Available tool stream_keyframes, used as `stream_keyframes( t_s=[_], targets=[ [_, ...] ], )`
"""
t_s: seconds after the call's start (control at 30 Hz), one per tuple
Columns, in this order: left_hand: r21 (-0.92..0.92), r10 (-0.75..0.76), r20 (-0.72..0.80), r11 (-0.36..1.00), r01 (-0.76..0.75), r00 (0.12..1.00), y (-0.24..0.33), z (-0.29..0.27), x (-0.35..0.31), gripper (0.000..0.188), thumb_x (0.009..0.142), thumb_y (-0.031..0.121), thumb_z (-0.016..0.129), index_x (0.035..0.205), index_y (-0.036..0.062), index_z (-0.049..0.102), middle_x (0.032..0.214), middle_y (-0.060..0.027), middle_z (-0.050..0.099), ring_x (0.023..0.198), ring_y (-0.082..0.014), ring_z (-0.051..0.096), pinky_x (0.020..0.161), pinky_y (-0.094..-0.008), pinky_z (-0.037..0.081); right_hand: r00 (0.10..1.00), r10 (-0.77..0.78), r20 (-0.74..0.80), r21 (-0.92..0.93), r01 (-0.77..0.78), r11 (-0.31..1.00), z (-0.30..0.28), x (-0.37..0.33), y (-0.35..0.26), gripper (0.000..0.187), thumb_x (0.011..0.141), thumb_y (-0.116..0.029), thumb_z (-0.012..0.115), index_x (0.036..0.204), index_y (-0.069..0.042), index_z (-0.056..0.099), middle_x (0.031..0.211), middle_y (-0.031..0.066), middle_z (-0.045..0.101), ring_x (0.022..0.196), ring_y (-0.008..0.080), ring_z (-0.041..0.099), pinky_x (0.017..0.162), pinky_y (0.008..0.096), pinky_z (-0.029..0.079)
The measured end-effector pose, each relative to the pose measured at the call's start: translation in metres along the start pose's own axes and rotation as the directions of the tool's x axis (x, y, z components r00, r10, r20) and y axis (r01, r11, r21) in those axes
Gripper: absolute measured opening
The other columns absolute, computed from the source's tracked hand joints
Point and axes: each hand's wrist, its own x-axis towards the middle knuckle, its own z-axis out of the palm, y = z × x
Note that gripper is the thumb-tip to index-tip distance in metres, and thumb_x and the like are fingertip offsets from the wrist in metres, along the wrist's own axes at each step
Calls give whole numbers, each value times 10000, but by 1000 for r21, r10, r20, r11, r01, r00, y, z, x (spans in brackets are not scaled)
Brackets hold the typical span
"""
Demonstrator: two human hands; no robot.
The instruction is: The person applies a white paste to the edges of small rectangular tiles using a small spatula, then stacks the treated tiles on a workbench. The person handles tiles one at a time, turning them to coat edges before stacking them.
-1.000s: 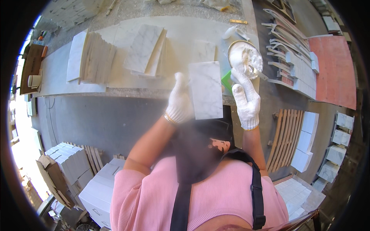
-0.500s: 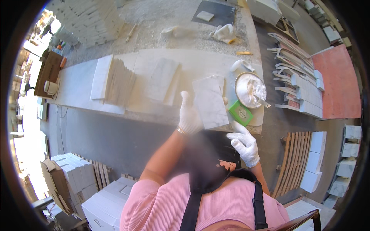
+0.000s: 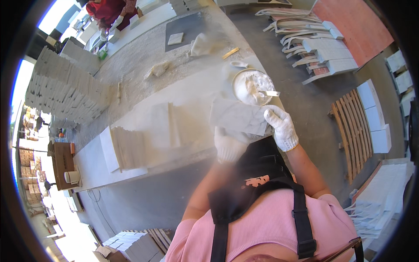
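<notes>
Facing the near long edge of the table, you have a brown cardboard box at its left end, with a white round tub just beside it. Toward the far left corner rises a tall stack of tiles. Beyond that, another person in red, wearing white gloves, is at a second table. On the dusty middle strip of your table lies a thin stick; nearer you, a row of tiles stands along the near edge. Next come some pale tiles, too hazy to count, with a crumpled glove farther back. Near the far edge lies a dark mat carrying a small white tile, and a crumpled cloth is at its right.

Your gloved left hand is under the near side of a veined marble tile; its fingers are hidden, so I cannot tell how they stand. That tile is tilted above the table's near right corner. Near the right edge are a gold-coloured bar and a bowl of white paste, a putty knife resting in it. Your gloved right hand pinches the marble tile's right end, thumb on top. Well apart, right of the table, is a slatted wooden pallet.
</notes>
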Motion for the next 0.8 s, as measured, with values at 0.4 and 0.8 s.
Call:
stream_keyframes(
  t_s=[0.4, 0.8],
  targets=[
    [-58, -97, -2, 994, 96, 995, -6, 0, -1, 596, 1039, 478, 441, 1483, 82, 481, 1501, -105, 538, 1366, -295, 527, 1054, -431, 500, 995, -79, 59, 146, 70, 987, -11, 15, 6, 558, 1050, -482, 584, 1245, 32, 681, 1174, 83, 719, 1096, 158, 663, 995, 338, 521],
    [84, -60, -18, 995, 61, 998, -3, -7, -1, 516, 1063, 413, 432, 1427, 58, 516, 1465, -115, 564, 1374, -323, 515, 1166, -489, 405, 985, -146, 91, 289, 114, 950, -10, 17, 2, 545, 1073, -434, 556, 1344, 35, 614, 1237, 100, 699, 1138, 182, 663, 1023, 348, 521]
  ],
)
